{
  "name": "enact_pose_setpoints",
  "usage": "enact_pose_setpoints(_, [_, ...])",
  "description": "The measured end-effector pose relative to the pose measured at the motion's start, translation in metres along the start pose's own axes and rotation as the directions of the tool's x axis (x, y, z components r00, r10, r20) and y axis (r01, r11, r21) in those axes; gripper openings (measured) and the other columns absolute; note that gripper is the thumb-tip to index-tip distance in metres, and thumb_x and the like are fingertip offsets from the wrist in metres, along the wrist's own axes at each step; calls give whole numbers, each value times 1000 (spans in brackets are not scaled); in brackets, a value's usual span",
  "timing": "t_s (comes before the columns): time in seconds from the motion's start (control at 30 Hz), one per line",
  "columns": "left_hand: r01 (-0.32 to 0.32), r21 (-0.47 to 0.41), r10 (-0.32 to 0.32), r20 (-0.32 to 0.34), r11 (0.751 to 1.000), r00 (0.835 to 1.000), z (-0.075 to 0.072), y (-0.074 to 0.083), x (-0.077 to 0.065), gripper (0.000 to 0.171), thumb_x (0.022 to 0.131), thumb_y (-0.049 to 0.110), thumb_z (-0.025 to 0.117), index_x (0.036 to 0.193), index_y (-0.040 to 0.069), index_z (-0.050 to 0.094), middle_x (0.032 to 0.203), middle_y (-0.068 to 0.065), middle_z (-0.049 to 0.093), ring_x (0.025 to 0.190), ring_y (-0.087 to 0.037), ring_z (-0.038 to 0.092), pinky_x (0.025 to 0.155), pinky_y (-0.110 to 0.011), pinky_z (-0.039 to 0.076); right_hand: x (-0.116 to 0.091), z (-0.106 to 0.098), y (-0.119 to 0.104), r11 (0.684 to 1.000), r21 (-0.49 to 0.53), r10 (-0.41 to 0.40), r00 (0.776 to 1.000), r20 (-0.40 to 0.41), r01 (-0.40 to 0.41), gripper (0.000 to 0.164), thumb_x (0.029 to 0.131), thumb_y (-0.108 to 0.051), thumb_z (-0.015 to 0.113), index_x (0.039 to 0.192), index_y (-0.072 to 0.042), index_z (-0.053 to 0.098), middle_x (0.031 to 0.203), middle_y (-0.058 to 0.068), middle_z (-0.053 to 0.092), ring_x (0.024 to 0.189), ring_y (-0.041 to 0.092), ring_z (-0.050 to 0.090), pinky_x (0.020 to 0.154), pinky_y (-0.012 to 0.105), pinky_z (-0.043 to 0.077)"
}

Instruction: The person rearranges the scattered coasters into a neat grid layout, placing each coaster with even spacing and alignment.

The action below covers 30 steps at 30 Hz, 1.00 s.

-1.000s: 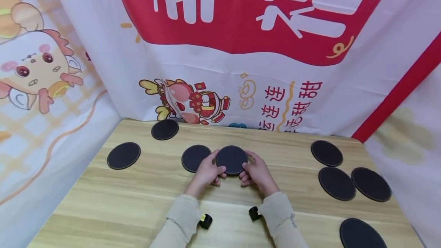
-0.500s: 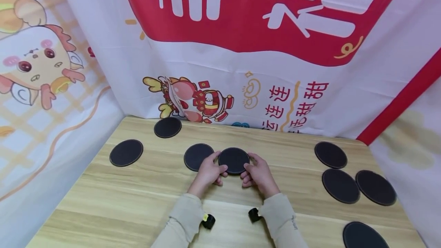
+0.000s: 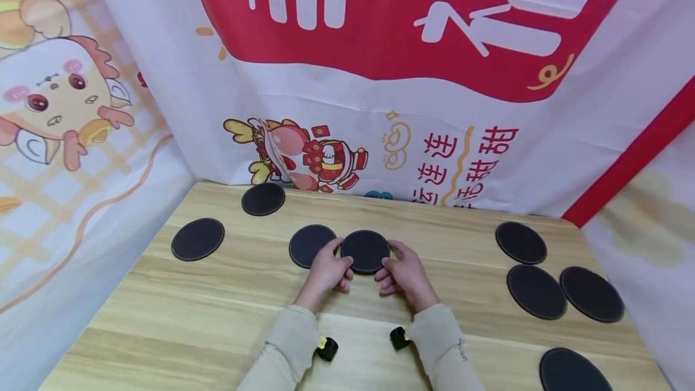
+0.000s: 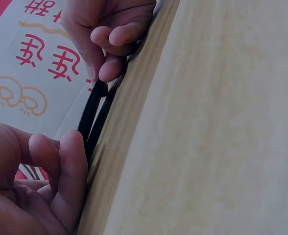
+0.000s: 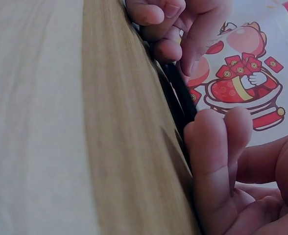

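Note:
A round black coaster (image 3: 365, 252) with a stitched rim is pinched between my two hands near the middle of the table. My left hand (image 3: 327, 269) grips its left edge, thumb on the top face and fingers at the rim. On the opposite edge, my right hand (image 3: 403, 270) holds it the same way. Another black coaster (image 3: 309, 245) lies flat just left of it, partly covered by the left fingers. In the left wrist view the held coaster (image 4: 89, 115) appears edge-on, with a second dark edge (image 4: 104, 113) close beneath and a narrow gap between.
Two coasters lie at the back left, one near the corner (image 3: 263, 199) and one nearer the side (image 3: 198, 239). Several more sit on the right, including one at the front (image 3: 572, 371). A printed cloth (image 3: 402, 71) hangs behind the wooden table (image 3: 190, 330).
The held coaster has shifted slightly left toward the neighbouring one, and the left thumb now reaches a little further over it. Both hands keep their grip; the head view has drifted slightly.

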<state>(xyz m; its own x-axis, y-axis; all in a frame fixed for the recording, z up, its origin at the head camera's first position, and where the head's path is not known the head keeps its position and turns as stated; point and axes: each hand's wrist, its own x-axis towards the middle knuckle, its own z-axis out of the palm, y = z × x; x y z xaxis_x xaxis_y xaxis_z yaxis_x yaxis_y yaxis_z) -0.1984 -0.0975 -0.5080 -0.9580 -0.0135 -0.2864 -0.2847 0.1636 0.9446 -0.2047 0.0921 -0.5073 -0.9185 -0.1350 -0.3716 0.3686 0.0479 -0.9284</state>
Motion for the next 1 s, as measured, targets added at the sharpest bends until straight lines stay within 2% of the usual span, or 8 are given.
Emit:
enact_pose_setpoints(0.2, [1, -8, -1, -4, 1000, 1000, -1, -2, -1, 68, 96, 2, 58, 158, 8, 31, 62, -11, 61, 37, -11, 45, 44, -38, 56, -1, 2, 1, 1000, -5, 1, 1000, 11, 0, 57, 102, -1, 49, 156, -7, 32, 74, 20, 69, 44, 18, 58, 49, 40, 58])
enact_pose_setpoints(0.67, [12, 7, -12, -8, 1000, 1000, -1, 2, -2, 69, 95, 1, 57, 159, 16, 34, 66, -13, 62, 38, -12, 46, 45, -39, 57, 2, 3, 1, 1000, -12, 11, 1000, 8, -11, 56, 103, -2, 47, 157, -8, 32, 76, 18, 70, 44, 17, 58, 48, 39, 57])
enact_pose_setpoints(0.9, [-9, 5, 9, 1, 1000, 1000, -3, 3, -3, 68, 95, 1, 57, 158, 14, 35, 66, -13, 61, 37, -12, 47, 45, -39, 57, 2, 4, -1, 1000, -5, 10, 1000, 10, -10, 57, 102, -2, 47, 157, -8, 32, 76, 19, 70, 43, 17, 57, 47, 38, 57])
enact_pose_setpoints(1.0, [-24, 2, 24, 1, 1000, 1000, -10, 3, -2, 66, 95, 1, 56, 157, 12, 37, 67, -14, 61, 38, -12, 47, 46, -39, 57, 1, 4, -1, 1000, -8, 15, 1000, 10, -15, 56, 103, -2, 47, 157, -8, 32, 76, 18, 70, 44, 17, 58, 47, 38, 57])
